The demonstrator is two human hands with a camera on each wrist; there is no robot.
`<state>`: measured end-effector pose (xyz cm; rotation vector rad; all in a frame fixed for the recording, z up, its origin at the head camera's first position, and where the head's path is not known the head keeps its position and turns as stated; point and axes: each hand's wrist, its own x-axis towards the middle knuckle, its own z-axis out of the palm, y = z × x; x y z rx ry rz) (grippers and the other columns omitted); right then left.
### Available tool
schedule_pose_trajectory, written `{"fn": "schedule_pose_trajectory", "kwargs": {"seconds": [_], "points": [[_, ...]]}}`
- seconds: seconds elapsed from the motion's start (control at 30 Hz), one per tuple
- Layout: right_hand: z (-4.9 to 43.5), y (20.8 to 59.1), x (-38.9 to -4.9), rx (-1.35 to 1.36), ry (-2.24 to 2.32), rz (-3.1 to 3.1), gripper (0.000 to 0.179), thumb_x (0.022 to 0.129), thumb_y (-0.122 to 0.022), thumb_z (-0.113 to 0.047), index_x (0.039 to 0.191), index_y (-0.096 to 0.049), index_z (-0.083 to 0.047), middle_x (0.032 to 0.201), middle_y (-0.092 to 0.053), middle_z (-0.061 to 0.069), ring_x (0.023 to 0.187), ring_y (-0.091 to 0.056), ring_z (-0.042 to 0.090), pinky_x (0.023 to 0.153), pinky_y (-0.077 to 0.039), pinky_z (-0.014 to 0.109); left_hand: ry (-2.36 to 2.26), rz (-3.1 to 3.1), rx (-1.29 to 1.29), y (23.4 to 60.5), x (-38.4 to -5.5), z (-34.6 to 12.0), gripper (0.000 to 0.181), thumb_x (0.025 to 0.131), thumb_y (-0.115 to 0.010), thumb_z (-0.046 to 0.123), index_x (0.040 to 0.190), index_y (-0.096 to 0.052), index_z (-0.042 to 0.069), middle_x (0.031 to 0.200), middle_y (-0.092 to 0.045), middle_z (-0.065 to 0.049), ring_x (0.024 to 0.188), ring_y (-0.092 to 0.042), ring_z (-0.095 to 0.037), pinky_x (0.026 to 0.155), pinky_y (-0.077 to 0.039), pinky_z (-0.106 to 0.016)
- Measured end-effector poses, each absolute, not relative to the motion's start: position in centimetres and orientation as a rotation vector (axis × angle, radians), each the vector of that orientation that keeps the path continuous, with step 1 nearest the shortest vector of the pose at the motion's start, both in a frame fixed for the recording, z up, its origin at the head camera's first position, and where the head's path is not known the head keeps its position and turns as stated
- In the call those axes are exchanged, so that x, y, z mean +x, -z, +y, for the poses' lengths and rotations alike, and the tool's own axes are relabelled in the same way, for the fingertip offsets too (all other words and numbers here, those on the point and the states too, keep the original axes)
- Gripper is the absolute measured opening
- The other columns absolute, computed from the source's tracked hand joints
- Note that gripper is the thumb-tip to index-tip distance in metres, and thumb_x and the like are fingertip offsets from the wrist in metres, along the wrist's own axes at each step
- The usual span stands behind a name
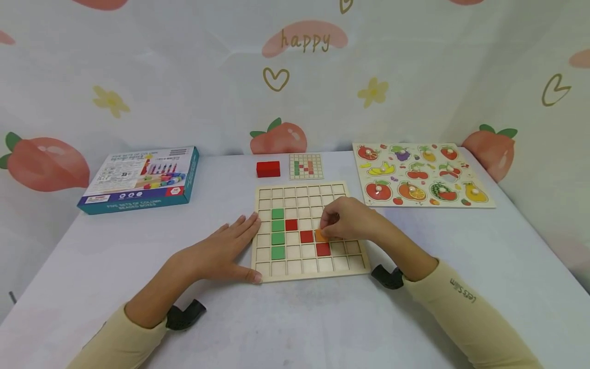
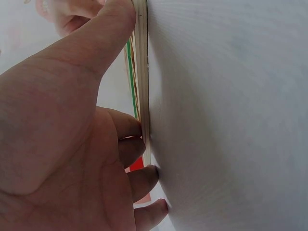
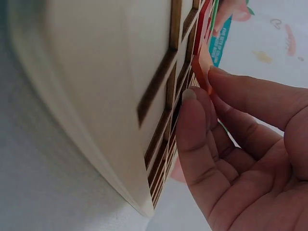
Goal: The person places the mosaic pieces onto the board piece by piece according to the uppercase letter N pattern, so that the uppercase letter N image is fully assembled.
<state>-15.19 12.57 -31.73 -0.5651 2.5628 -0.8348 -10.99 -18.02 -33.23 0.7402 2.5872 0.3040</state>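
Observation:
A wooden grid board (image 1: 295,267) lies flat on the table in the head view. Several green square tiles (image 1: 278,238) line one column, and three red tiles (image 1: 306,236) step diagonally down to the right. My right hand (image 1: 352,219) is over the board's right half, pinching an orange tile (image 3: 203,65) between thumb and fingers. That tile is tilted at its cell, just right of the middle red one. My left hand (image 1: 218,253) rests along the board's left edge, thumb at the near corner and fingers extended; its fingertips (image 2: 150,175) touch the edge in the left wrist view.
Behind the board stand a red block (image 1: 268,169) and a small pattern card (image 1: 306,166) with coloured squares. A fruit puzzle board (image 1: 423,177) lies at the back right, a boxed bead set (image 1: 140,179) at the back left. A printed backdrop (image 1: 207,77) rises behind the table.

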Motion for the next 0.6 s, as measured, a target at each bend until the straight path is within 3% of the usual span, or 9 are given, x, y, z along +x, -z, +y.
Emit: {"fn": "schedule_pose_trajectory", "kwargs": {"seconds": [0.23,0.43,0.6], "points": [[12.9,32.0,-15.0,-0.631,0.834,2.58,0.004,0.089,-0.075,-0.008,0.085,-0.075,-0.009,0.076,-0.066,-0.004,0.078,-0.057,0.016,0.073,-0.05,0.031,-0.303,2.59,0.736,33.2,-11.0,-18.0,0.124,0.073,-0.071,0.074,0.161,-0.013,0.007,0.168,-0.007,-0.01,0.152,-0.005,-0.035,0.117,-0.015,-0.06],[14.6,31.3,-15.2,-0.508,0.857,2.629,0.008,0.092,-0.069,-0.008,0.095,-0.076,-0.008,0.087,-0.068,0.001,0.084,-0.057,0.02,0.072,-0.051,0.032,-0.296,2.589,0.732,33.3,-10.9,-18.0,0.124,0.073,-0.07,0.074,0.161,-0.013,0.008,0.168,-0.007,-0.009,0.152,-0.005,-0.035,0.117,-0.016,-0.06],[17.9,30.5,-15.2,-0.409,0.851,2.654,0.009,0.093,-0.069,-0.009,0.099,-0.074,-0.005,0.085,-0.066,0.004,0.077,-0.058,0.02,0.067,-0.052,0.031,-0.29,2.596,0.742,33.3,-11.0,-18.1,0.124,0.074,-0.07,0.075,0.161,-0.013,0.008,0.168,-0.007,-0.009,0.152,-0.006,-0.035,0.117,-0.016,-0.06]]}}
